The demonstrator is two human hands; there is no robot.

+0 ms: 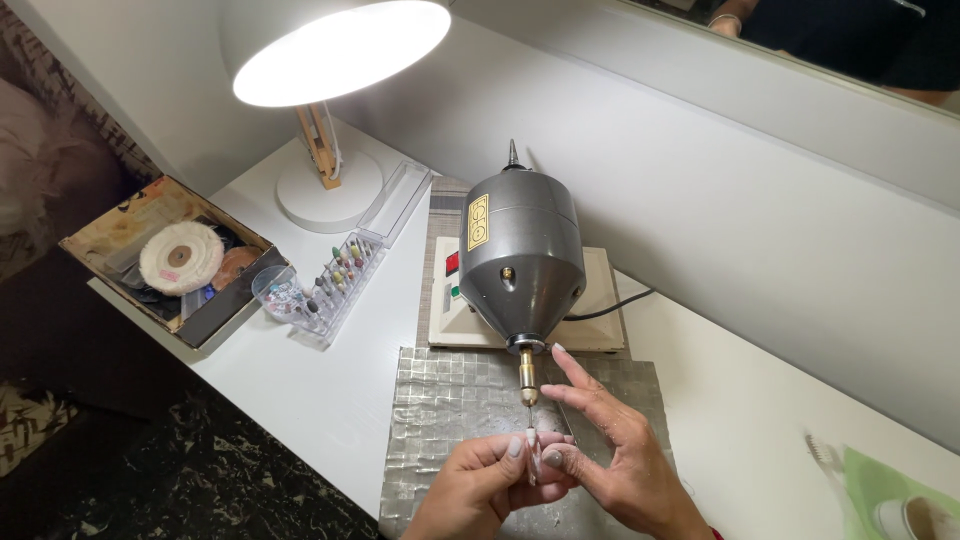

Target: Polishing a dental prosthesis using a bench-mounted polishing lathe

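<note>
From the head camera, looking down on a white table (320, 400): a grey polishing motor (520, 255) sits on its pale base (600, 300), its brass spindle (527, 372) pointing toward the person, with a thin bit at the tip. Both hands meet just below that tip, over a silvery embossed mat (440, 410).

The left hand (480, 485) has thumb and fingers closed in a pinch on a small pale piece (533, 440), which stands upright right under the bit, close to touching it; whether there is contact I cannot tell. The right hand (610, 450) also pinches at the piece with thumb and lower fingers, while its forefinger is stretched out toward the spindle.

To my eye the step in hand is bringing the piece up to the bit, either to fit it or to work it. The next move calls for a steady two-handed grip and fingertips kept off the spindle.

Off to the left are a lit lamp (335, 50), a clear case of coloured burs (340, 275), a small plastic cup (277, 293) and a box (110, 235) holding a cloth buffing wheel (180, 257).
</note>
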